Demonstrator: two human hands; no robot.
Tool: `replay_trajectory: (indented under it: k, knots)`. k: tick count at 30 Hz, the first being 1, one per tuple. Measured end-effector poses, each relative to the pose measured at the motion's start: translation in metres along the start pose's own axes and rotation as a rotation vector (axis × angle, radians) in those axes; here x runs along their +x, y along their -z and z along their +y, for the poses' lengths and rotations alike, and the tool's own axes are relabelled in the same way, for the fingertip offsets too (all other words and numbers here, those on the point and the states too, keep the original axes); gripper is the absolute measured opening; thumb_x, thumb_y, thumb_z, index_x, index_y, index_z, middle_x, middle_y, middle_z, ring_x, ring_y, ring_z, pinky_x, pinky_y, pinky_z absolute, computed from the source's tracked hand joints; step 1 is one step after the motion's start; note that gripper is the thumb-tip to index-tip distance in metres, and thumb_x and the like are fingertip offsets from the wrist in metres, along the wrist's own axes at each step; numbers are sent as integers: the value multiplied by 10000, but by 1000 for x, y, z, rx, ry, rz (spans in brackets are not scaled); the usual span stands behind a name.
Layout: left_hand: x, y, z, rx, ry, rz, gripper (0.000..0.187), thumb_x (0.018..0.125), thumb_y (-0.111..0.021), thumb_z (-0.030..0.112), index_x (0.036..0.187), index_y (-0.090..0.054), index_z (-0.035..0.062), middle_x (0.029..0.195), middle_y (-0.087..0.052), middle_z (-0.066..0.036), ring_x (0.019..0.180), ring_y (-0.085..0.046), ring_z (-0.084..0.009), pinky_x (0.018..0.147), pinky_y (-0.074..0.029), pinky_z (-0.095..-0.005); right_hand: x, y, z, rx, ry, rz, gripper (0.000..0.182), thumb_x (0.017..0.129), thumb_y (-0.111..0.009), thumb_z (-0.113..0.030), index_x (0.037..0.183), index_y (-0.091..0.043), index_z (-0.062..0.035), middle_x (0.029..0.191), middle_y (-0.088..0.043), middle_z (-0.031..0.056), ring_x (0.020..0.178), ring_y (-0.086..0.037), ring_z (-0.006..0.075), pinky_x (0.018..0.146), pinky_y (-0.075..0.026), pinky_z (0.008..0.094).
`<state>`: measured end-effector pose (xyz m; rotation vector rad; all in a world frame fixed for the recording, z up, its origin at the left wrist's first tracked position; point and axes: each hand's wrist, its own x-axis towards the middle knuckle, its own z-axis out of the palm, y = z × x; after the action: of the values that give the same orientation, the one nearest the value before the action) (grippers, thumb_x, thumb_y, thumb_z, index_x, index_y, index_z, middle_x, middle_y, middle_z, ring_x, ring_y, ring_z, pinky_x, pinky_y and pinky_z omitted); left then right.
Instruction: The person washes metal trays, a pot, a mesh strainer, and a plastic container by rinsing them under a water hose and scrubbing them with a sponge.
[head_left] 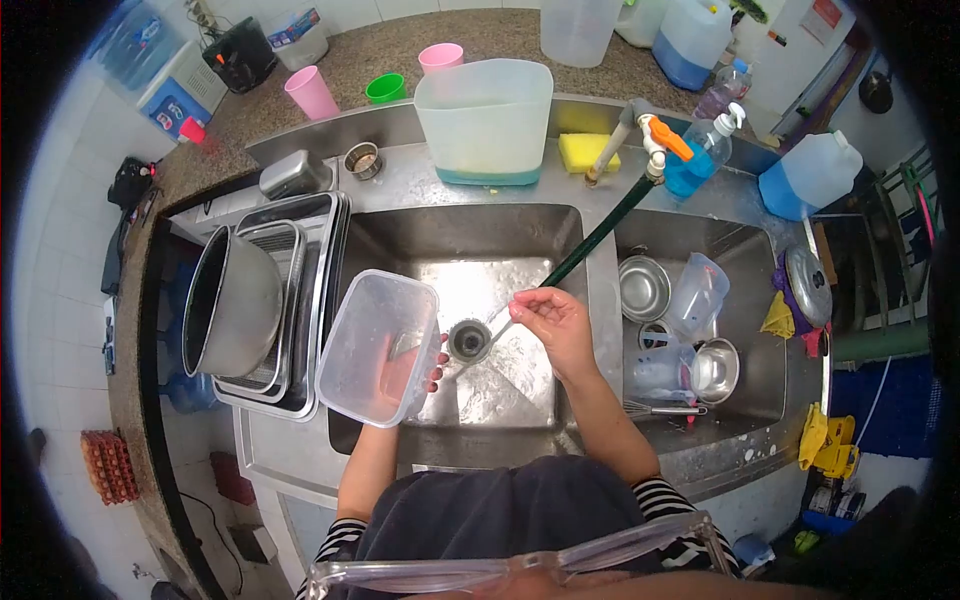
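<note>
My left hand (pixel 437 367) grips a clear rectangular plastic container (pixel 350 345) by its side, tilted with its opening toward me, over the left part of the sink basin (pixel 465 405). My right hand (pixel 556 325) is closed, thumb and fingertips pinched at the lower end of a dark green hose (pixel 605 225). The fingers partly hide that end. The hose runs down from a tap with an orange handle (pixel 668 138). A thin stream seems to fall from near the fingertips toward the drain (pixel 469 342).
Left of the basin, a large metal pot (pixel 235 305) rests on stacked trays (pixel 318 260). The right basin holds metal bowls (pixel 645 288), plastic jugs (pixel 698 295) and a whisk (pixel 665 409). Behind stand a translucent container (pixel 484 120), a yellow sponge (pixel 588 153) and a spray bottle (pixel 700 155).
</note>
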<state>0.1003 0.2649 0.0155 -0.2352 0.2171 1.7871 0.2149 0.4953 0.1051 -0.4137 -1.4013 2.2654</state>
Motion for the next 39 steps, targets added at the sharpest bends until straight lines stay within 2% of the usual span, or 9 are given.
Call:
replay_trajectory:
  k: [9,11,13,14,16,17,20,29,39]
  knots:
    - [0,20,2,-2,58,-84,861,769,-398,602,1305,-172,-32,1027,-443,-199,805,-503,-305,618,-464,-402,-1,-5,-3,-54,-24,-25,119,791,-578,-35,893,-566,26,810,-597,74,756,-567,121,722,-458,246]
    - [-1,39,13,119,-97,53,774,796,-327,603,1261,-313,-16,1089,-481,-204,875,-523,-333,685,-449,-453,-2,-4,-5,-76,-20,-29,136,817,-553,-74,908,-560,27,828,-596,88,766,-573,144,743,-462,274]
    - [-10,22,12,471,-298,265,690,801,-409,542,1256,-347,27,1164,-463,-178,981,-510,-297,793,-433,-427,-2,-3,-3,186,-81,-382,263,867,-471,-139,1069,-487,29,1015,-559,148,925,-561,213,823,-443,335]
    - [-11,20,10,598,-408,414,674,803,-441,513,1271,-336,39,1185,-454,-166,1019,-497,-277,838,-420,-407,-5,-7,-1,180,-82,-383,263,867,-471,-139,1069,-487,29,1015,-559,148,925,-561,213,823,-443,335]
    - [-18,10,10,632,-464,427,661,807,-461,478,1287,-316,48,1201,-445,-155,1051,-476,-257,873,-396,-379,-14,-21,6,299,-484,-210,404,886,-421,-178,1232,-336,13,1208,-432,191,1101,-461,280,905,-390,390]
    - [-21,3,8,671,-522,443,653,811,-480,444,1304,-297,57,1217,-435,-144,1083,-456,-237,907,-371,-351,-14,-20,6,474,-620,-293,499,876,-424,-162,1303,-216,-7,1307,-315,199,1179,-372,316,951,-340,410]
    - [-31,-46,3,1043,-636,395,670,812,-480,428,1321,-265,49,1222,-431,-136,1101,-435,-220,933,-339,-326,-21,-17,22,805,-645,-600,495,848,-453,-114,1290,-261,1,1317,-299,215,1187,-358,330,971,-316,438]
    - [-68,-123,-26,1340,-855,359,757,766,-577,406,1318,-251,2,1146,-471,-108,1051,-436,-176,916,-307,-282,-62,-18,-10,458,-414,-288,323,704,-566,84,1019,-560,12,1006,-575,211,938,-572,304,840,-454,424]
    - [-104,-130,-62,1320,-968,287,702,787,-564,381,1307,-282,4,1175,-455,-119,1057,-432,-175,918,-304,-276,-96,-16,-18,411,-145,-228,193,699,-636,22,878,-587,-32,858,-617,121,793,-605,197,771,-485,306]
